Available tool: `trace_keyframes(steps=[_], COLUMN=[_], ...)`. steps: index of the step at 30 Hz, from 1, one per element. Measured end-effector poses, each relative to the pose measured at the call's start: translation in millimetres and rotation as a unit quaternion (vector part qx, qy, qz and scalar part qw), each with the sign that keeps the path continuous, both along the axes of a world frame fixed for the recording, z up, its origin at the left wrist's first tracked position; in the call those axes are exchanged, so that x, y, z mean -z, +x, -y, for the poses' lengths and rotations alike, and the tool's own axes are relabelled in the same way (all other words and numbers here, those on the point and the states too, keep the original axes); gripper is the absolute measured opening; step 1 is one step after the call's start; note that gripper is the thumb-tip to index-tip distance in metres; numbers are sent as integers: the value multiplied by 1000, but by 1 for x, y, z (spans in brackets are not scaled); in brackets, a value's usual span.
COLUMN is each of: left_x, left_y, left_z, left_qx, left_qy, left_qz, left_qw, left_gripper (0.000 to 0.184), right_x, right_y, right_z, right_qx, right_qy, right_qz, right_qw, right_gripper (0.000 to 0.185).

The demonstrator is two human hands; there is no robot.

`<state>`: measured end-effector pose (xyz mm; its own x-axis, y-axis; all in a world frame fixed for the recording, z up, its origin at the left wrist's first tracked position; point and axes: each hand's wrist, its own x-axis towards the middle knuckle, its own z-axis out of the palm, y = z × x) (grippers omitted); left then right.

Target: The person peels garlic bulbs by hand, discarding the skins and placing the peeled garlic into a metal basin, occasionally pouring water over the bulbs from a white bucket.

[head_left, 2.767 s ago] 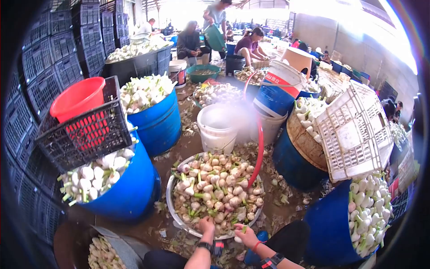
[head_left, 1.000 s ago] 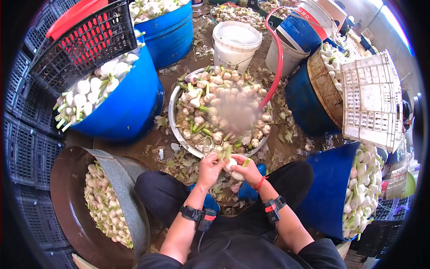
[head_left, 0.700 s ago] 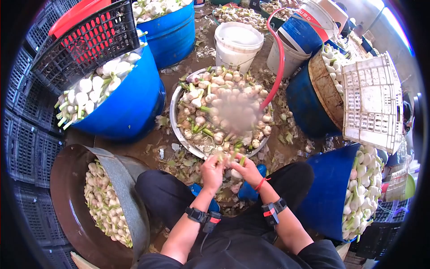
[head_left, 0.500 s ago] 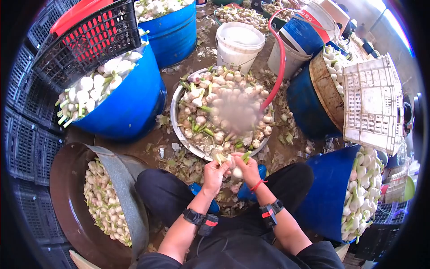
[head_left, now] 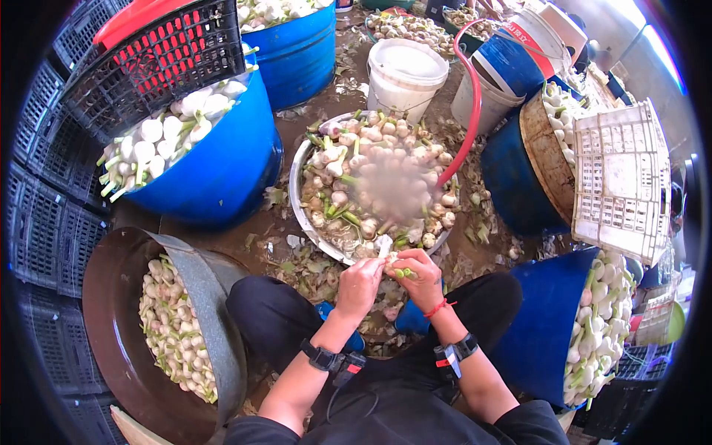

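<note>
Both hands are together, approx. centered, just past the near rim of the lg. round basin (head_left: 296,178), fingertips meeting. R hand (head_left: 417,276) is closed on garlic (head_left: 400,271) w/ 2 green stem ends poking out betw. its fingers; L hand (head_left: 361,285) is closed on the same bunch from the other side. Exact no. of bulbs held: can't tell, fingers cover them. A white strip (head_left: 383,245) sticks up at L fingertips.

Basin holds a heap of unpeeled-looking bulbs (head_left: 334,178), some w/ green stems; a blurry patch hides the heap's ctr. 1 red hose (head_left: 475,111) arcs down to the basin's R side. 1 white bucket (head_left: 400,78) stands just beyond.

L side: blue tub (head_left: 222,174) full of white garlic (head_left: 152,130), w/ 1 black crate (head_left: 156,81) tilted on top & a red container (head_left: 133,22) in it. Below that, 1 brown-and-gray tub (head_left: 111,297) w/ more garlic inside.

R side: 2nd blue tub (head_left: 541,319) w/ stemmed white bulbs (head_left: 601,319); above it, 1 white crate (head_left: 619,178), tilted, next to a rust-stained drum (head_left: 549,148).

Scraps (head_left: 297,259) litter the floor (head_left: 256,222) nr. the basin. 1 red string (head_left: 439,308) on R wrist; strapped devices on both forearms.
</note>
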<state>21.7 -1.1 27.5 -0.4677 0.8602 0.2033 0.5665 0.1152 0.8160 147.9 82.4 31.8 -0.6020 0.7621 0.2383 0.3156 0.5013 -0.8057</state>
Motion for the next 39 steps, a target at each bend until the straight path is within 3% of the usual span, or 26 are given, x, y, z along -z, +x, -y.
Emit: trace_keyframes(steps=[6, 8, 10, 12, 14, 15, 16, 17, 18, 19, 21, 23, 25, 27, 29, 30, 31, 33, 34, 35, 36, 37, 38, 39], left_x=[-6, -3, 8, 33, 75, 79, 83, 63, 29, 11, 30, 39, 34, 22, 43, 62, 86, 131, 127, 163, 195, 169, 174, 201], left_y=[-2, -4, -7, -15, -18, -18, -16, -11, -3, 0, 0, 0, 3, 2, -1, -4, -7, -15, -10, -8, -13, -16, -19, -29], left_z=[-2, -4, -4, -6, 5, 7, 10, 9, 4, 1, 1, -3, -4, -5, -5, -3, 1, 11, 12, 15, 4, -17, -36, -58], left_qx=[16, 18, 18, 24, 75, 128, 150, 152, 74, -9, 32, 22, 10, 11, -75, -77, -79, 0, -32, -10, 15, -57, -112, -159], left_qy=[-39, -55, -73, -145, -186, -227, -219, -221, -119, -10, 40, 20, 51, 37, 35, 16, -3, -205, -244, -258, -252, -196, -155, -121], left_qz=[-18, 3, 27, 282, 299, 313, 336, 337, 533, 697, 696, 540, 547, 547, 597, 592, 585, 491, 493, 319, 126, 152, 130, 243], left_qw=[999, 998, 997, 948, 933, 913, 904, 903, 835, 717, 716, 841, 835, 836, 798, 802, 807, 847, 834, 912, 959, 967, 973, 949], left_gripper=[9, 9, 8, 12, 10, 8, 3, 3, 6, 10, 18, 17, 17, 16, 10, 8, 7, 8, 10, 20, 32, 41, 46, 43], right_x=[-12, -11, -9, -4, 5, 5, 6, 7, 15, 23, 43, 48, 43, 40, 51, 56, 55, 46, 25, 28, 12, -24, -59, -89], right_y=[7, 7, 10, 13, 15, 14, 12, 10, 9, 9, 11, 6, -2, -7, -10, -15, -23, -50, -74, -97, -125, -152, -166, -170], right_z=[-10, -17, -19, -17, -13, -12, -8, -3, -1, -1, 1, 0, 4, 9, 10, 10, 12, 14, 30, 48, 69, 95, 113, 117], right_qx=[-91, -148, -167, -184, -129, -130, -49, 35, 30, 31, 32, 19, 98, 101, 106, 140, 139, 146, 158, 46, 44, -161, -362, -445], right_qy=[-17, 110, 64, 20, -218, -217, -412, -582, -597, -597, -652, -635, -587, -588, -569, -518, -518, -500, -524, -499, -485, -487, -458, -512], right_qz=[26, 46, 27, 9, -160, -160, -240, -307, -311, -311, -341, -339, -310, -313, -289, -258, -260, -247, -212, -180, -194, -271, -326, -256], right_qw=[995, 982, 983, 983, 954, 954, 878, 752, 738, 739, 676, 694, 742, 739, 763, 803, 803, 817, 810, 846, 851, 815, 743, 689], right_gripper=[18, 26, 25, 23, 15, 15, 15, 18, 24, 24, 23, 20, 19, 18, 18, 15, 15, 16, 13, 10, 10, 27, 48, 59])
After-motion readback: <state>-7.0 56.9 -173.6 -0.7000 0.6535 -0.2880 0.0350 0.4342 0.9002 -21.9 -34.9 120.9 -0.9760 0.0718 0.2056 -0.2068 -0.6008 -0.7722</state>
